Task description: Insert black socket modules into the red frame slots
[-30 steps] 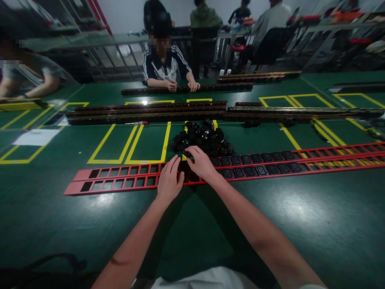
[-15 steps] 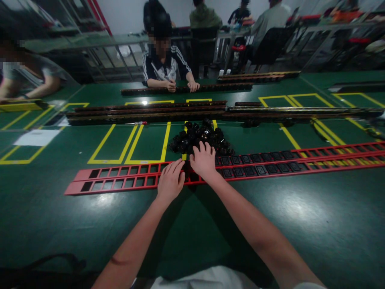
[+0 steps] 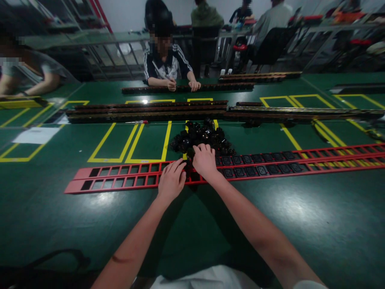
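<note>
Two long red slotted strips (image 3: 120, 176) lie side by side across the green table. Their right part holds black sockets (image 3: 258, 170); the left slots are bare. My left hand (image 3: 171, 181) rests on the strips with its fingers lying forward and slightly spread. My right hand (image 3: 205, 161) reaches over the strips to the near edge of a heap of loose black sockets (image 3: 203, 136), fingers curled down onto a piece; what they grip is hidden.
Long dark strips (image 3: 144, 112) lie in rows beyond the heap. Yellow tape boxes (image 3: 132, 140) mark the table. A person (image 3: 165, 66) works opposite on another strip; a second person (image 3: 27, 76) sits at far left. A white sheet (image 3: 36, 135) lies at left.
My right hand moved from the strips forward to the heap's edge and curled its fingers. My left hand slid slightly forward along the strips.
</note>
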`<state>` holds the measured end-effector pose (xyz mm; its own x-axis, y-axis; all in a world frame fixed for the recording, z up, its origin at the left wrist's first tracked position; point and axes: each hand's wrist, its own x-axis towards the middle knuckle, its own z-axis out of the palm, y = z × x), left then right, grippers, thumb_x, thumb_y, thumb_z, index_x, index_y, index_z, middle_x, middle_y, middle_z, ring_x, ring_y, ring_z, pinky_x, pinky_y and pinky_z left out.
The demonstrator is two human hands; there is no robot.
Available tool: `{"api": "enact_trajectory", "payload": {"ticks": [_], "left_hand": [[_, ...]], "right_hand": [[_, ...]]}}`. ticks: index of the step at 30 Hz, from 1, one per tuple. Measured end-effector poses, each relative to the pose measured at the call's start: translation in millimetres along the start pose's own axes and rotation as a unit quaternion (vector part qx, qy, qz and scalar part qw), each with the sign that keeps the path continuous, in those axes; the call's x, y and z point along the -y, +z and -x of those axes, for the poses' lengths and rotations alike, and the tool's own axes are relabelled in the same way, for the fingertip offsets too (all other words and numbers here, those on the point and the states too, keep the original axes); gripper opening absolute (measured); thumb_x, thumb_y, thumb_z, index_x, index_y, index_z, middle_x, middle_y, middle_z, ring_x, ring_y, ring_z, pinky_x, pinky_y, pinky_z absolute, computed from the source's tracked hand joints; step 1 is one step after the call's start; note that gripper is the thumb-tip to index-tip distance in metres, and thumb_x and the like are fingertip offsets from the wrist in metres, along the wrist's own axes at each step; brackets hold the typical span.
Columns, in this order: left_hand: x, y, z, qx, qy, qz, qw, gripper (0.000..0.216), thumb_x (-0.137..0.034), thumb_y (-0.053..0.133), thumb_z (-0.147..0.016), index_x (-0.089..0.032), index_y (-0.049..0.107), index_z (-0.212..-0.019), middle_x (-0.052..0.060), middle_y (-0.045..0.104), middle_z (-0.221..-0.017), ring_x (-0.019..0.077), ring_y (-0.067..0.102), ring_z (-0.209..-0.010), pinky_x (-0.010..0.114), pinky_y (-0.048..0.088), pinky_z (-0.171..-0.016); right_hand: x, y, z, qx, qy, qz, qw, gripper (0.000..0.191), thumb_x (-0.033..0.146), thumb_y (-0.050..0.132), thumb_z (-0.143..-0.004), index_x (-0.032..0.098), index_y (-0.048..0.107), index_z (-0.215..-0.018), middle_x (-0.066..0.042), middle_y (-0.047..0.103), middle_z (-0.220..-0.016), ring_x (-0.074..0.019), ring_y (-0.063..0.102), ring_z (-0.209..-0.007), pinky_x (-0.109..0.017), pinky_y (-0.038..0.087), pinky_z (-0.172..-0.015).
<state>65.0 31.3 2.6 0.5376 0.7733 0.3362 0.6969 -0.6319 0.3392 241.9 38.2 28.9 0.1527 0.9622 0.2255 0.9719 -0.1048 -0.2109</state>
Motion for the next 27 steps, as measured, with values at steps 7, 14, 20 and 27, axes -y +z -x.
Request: {"api": "enact_trajectory", "payload": {"ticks": [7,14,20,27], "left_hand": [[2,3,0,-0.01,0.003,0.004,1.0,0.036,-0.024,0.048,-0.1,-0.023,0.062,-0.133,0.006,0.06,-0.146,0.027,0.059,-0.128,0.05,0.048,-0.11],[3,1,-1,-0.01,0.002,0.017,1.0,0.034,-0.024,0.049,-0.1,-0.022,0.063,-0.131,0.006,0.06,-0.146,0.0265,0.058,-0.128,0.049,0.047,-0.11],[3,-1,-1,-0.003,-0.003,0.029,1.0,0.035,-0.024,0.049,-0.1,-0.022,0.062,-0.132,0.006,0.06,-0.146,0.0265,0.058,-0.127,0.049,0.047,-0.11],[2,-3,-1,-0.007,-0.002,0.044,0.999,0.033,-0.024,0.048,-0.1,-0.022,0.063,-0.13,0.006,0.06,-0.146,0.0259,0.058,-0.128,0.048,0.047,-0.111]], "right_hand": [[1,-14,-18,0.089,0.009,0.038,0.995,0.032,0.018,0.045,-0.095,0.013,0.075,-0.104,-0.02,0.062,-0.119,-0.0343,0.059,-0.111,-0.05,0.044,-0.094],[-12,-24,-55,0.203,-0.003,0.018,0.979,0.019,0.021,0.063,-0.087,0.016,0.075,-0.101,-0.015,0.073,-0.102,-0.029,0.069,-0.095,-0.037,0.052,-0.08],[-11,-16,-67,0.031,0.011,0.073,0.997,0.041,0.034,0.06,-0.092,0.019,0.062,-0.13,-0.017,0.058,-0.135,-0.0358,0.053,-0.123,-0.047,0.049,-0.095],[-11,4,-73,0.045,-0.024,0.119,0.992,0.035,0.025,0.056,-0.092,0.013,0.062,-0.124,-0.017,0.06,-0.129,-0.0352,0.05,-0.12,-0.048,0.044,-0.094]]}}
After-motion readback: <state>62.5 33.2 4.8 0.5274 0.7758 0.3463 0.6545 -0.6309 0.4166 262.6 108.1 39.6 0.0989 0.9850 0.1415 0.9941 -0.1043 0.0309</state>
